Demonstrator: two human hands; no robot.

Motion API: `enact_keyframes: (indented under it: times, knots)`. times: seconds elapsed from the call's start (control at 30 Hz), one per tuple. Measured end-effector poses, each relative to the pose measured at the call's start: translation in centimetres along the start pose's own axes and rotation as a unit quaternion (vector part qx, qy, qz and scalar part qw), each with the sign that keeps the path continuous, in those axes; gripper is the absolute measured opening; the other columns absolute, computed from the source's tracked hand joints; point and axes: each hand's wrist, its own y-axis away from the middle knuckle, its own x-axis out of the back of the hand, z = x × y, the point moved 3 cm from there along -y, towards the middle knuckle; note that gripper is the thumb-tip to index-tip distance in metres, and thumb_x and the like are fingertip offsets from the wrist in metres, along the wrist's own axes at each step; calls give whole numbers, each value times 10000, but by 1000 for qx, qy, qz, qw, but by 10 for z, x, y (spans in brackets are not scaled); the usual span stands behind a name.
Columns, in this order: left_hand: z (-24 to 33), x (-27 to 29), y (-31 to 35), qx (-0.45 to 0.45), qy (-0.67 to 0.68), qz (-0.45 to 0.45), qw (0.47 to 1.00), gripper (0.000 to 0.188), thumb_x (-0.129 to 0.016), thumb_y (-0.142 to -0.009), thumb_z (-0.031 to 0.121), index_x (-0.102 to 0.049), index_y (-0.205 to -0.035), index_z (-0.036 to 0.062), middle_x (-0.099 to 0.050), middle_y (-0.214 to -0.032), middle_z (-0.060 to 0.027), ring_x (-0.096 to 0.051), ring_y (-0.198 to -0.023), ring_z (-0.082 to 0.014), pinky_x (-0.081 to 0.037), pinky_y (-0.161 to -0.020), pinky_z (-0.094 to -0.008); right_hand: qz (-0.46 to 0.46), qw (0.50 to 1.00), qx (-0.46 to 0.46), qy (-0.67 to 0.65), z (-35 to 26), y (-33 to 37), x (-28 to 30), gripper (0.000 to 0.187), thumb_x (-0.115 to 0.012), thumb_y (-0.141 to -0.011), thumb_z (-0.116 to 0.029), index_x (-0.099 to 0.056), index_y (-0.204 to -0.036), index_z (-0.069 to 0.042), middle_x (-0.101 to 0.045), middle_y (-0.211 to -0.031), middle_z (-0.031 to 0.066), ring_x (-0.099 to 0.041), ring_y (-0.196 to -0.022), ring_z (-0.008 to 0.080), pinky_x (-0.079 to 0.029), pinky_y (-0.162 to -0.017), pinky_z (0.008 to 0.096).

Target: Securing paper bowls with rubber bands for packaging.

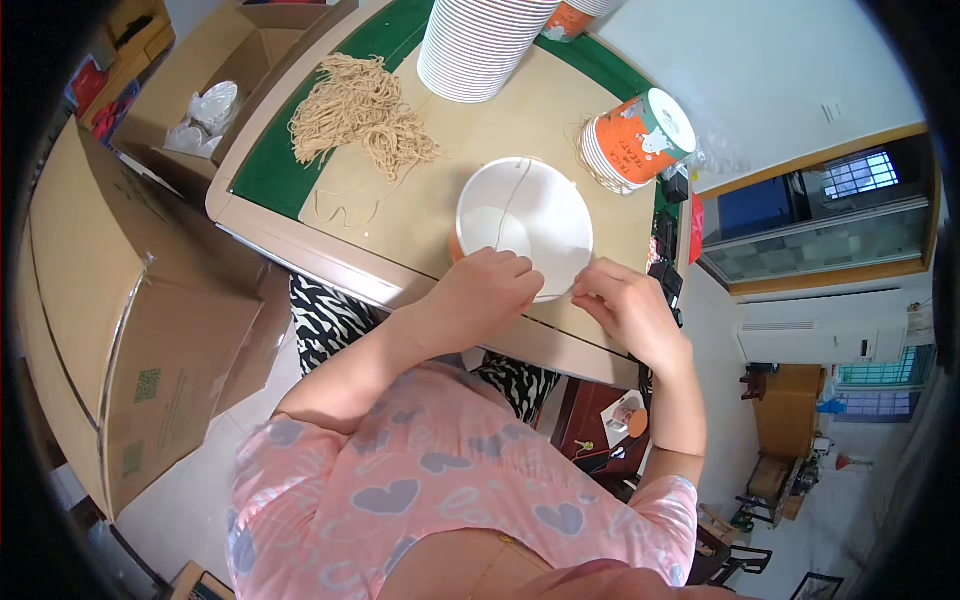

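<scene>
A white-lined paper bucket [565, 215] with an orange outside stands at the table's near edge, its mouth tilted toward me. A thin tan string [515, 205] runs from its far rim across the mouth to my left hand [492, 292]. That hand is closed at the near rim, its fingertips partly hidden. At the near right rim my right hand [628, 305] has its thumb and fingers pinched together; what lies between them is too small to make out. A loose heap of tan strings [355, 115] lies at the far left of the table.
Behind the bucket rises a tall stack of white paper buckets [475, 50]. Right of it, a short stack of orange and green printed buckets [640, 140] lies tilted, with strings around it. Small black objects [665, 235] line the table's right edge. Large cardboard boxes [150, 330] stand at left.
</scene>
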Motion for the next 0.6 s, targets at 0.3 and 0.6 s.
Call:
enact_keyframes:
  times: [0.3, 0.6]
  knots:
    - [0, 0, -2, 2, -4, -1, 1000, 120, -610, -772, 65, -491, -788, 53, -515, -772, -99, -541, -760, -291, -434, -685, -387, 48, 982, -110, -146, 8, 16, 3, 140, -606, -790, 57, -627, -917, 2, -631, -909, 102, -623, -769, 224, -490, -668, 289]
    - [1, -2, -2, -2, 27, 11, 1000, 115, -613, -746, 59, -507, -788, 55, -506, -761, -89, -525, -737, -284, -418, -651, -376, -168, 986, -18, -7, -1, -34, -22, 384, -483, -768, 63, -657, -1062, -112, -626, -1100, 73, -614, -948, 290, -495, -803, 366]
